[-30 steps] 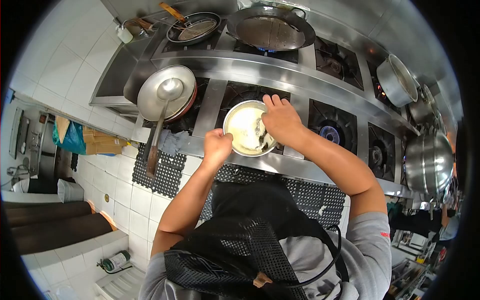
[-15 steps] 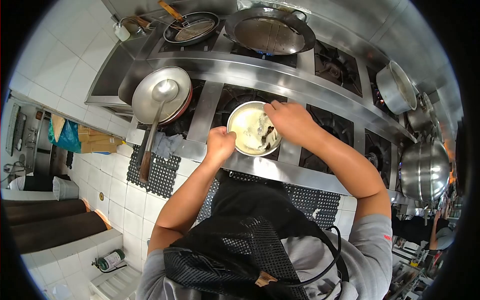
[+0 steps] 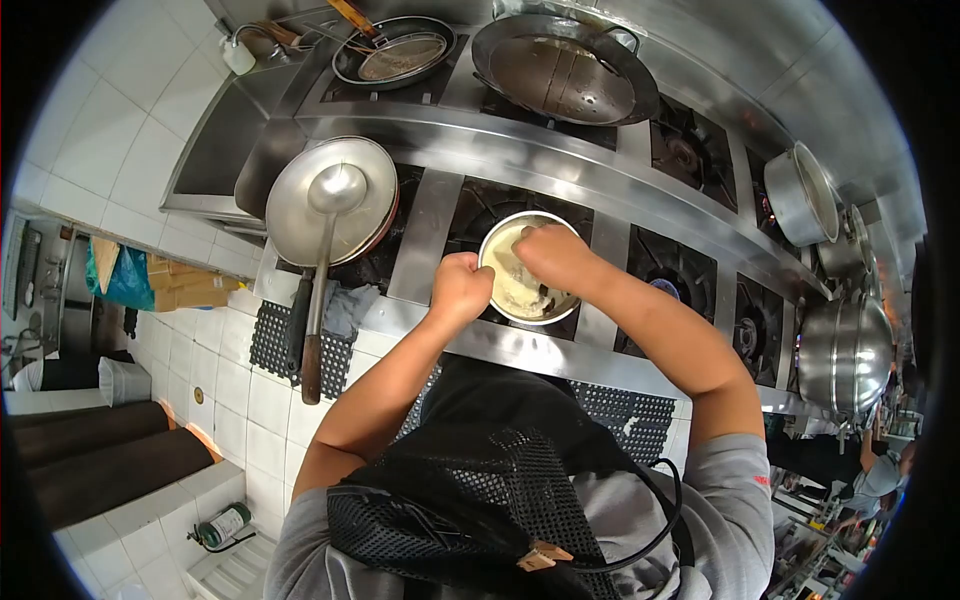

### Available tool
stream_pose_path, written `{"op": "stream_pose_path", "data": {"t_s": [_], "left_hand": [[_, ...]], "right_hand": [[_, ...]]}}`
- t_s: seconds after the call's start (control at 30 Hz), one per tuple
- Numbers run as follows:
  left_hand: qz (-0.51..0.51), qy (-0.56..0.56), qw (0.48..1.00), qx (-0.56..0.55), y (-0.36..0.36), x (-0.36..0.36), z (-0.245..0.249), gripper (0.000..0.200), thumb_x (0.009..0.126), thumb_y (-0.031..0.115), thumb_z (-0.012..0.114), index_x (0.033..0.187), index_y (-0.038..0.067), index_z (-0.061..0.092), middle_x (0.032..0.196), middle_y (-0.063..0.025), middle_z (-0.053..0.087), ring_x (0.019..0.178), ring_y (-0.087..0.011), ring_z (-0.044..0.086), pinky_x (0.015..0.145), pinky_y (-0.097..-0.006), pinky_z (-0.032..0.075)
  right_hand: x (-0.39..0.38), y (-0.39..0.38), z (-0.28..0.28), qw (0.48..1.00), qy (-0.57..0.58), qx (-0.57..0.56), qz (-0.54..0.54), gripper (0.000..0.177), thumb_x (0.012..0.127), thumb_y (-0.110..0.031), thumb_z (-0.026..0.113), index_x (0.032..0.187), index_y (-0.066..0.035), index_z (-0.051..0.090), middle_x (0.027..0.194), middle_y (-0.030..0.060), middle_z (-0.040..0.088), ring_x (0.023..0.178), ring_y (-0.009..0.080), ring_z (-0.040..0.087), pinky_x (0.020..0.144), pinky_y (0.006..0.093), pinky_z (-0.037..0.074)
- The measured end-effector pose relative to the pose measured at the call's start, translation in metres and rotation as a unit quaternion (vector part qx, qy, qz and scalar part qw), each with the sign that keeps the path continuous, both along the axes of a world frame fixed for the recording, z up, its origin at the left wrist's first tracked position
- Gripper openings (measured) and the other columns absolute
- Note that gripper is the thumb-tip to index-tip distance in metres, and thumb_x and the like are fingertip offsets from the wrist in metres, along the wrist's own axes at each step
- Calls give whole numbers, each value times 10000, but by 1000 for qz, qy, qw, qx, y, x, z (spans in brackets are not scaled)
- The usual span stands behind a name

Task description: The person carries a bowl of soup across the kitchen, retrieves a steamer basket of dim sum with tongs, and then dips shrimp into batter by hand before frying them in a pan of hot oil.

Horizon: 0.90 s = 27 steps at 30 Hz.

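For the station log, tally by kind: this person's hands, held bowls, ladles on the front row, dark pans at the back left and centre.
Hands: 2 (left hand, right hand)
Bowl: 1
Ladle: 1
Dark pans: 2 (smaller pan, wide pan)
Total: 6

Stainless-steel range (image 3: 520,347) observed, with white tiled wall (image 3: 100,130) past its left end and steel panelling (image 3: 750,70) rising behind its rear edge. Floor is laid with white tiles (image 3: 268,402), black perforated mats (image 3: 272,342) lie along the range's front edge, a steel basin (image 3: 225,140) adjoins the left end, and cardboard (image 3: 190,282) and a green fire extinguisher (image 3: 226,523) are noted farther out on that side. Light reflects brightly off the front edge; clutter beyond the right end is too small to itemise.
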<state>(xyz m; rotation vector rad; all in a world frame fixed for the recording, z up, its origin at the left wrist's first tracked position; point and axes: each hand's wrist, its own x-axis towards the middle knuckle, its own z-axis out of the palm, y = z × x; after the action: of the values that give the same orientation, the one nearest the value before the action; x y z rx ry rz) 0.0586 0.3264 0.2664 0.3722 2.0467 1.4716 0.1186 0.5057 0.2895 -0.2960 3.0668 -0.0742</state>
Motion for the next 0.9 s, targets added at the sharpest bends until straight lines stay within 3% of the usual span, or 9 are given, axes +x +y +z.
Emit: {"op": "stream_pose_path", "data": {"t_s": [0.17,0.23,0.37,0.57,0.63,0.7,0.77,0.83,0.9], "left_hand": [[10,5,1000,10,2,-12,-9,162,767,78,564,644,-25,589,553,-88,579,494,-149,518,497,-339,418],[9,20,1000,-4,1,-18,-15,152,767,78,565,672,-28,618,571,-102,601,492,-154,543,493,-343,424],[20,10,1000,22,6,-21,4,142,787,32,569,660,-27,588,595,-66,576,486,-133,546,446,-300,474],[46,-13,997,65,18,-22,16,143,787,22,537,716,-60,631,630,-104,637,520,-156,605,452,-310,502],[47,-15,996,68,22,-21,25,142,782,22,536,724,-68,631,647,-113,640,523,-160,607,466,-313,515],[42,-15,997,67,28,-24,25,143,781,23,535,728,-68,633,651,-113,639,528,-161,611,471,-315,519],[38,-17,997,64,33,-27,27,145,780,24,534,732,-68,635,655,-114,639,532,-162,614,476,-316,523],[29,-30,996,76,38,-27,34,121,788,13,538,764,-68,625,695,-110,631,580,-188,637,511,-332,558],[29,-31,996,81,41,-30,34,119,787,13,539,761,-65,624,691,-106,627,576,-185,634,506,-330,554]], "right_hand": [[-16,1,22,999,-47,6,-12,84,687,-78,642,734,-38,698,767,175,678,758,336,687,666,413,555],[-16,10,43,999,9,-27,-37,106,706,-81,628,776,-52,702,800,169,685,795,341,680,703,423,548],[-7,22,118,995,58,-82,-25,136,742,-59,602,827,-60,707,819,167,679,818,358,660,714,453,528],[1,40,199,988,120,-100,-10,128,788,-80,622,872,-61,716,799,172,670,795,377,642,691,458,506],[4,38,219,990,105,-81,-40,127,775,-53,649,881,8,685,846,172,670,810,370,638,721,427,515],[5,43,224,990,126,-56,-25,120,812,-106,629,880,-62,718,782,156,673,768,366,646,683,445,508],[-1,46,201,988,149,-35,-1,91,776,-98,642,823,-57,708,758,159,672,756,355,657,654,437,523],[-10,43,170,996,53,65,-16,117,792,-85,596,849,-48,692,834,157,678,802,349,661,701,442,526],[-17,45,121,992,42,119,6,113,781,-102,583,825,-71,682,811,153,680,802,325,678,681,448,534]]}}
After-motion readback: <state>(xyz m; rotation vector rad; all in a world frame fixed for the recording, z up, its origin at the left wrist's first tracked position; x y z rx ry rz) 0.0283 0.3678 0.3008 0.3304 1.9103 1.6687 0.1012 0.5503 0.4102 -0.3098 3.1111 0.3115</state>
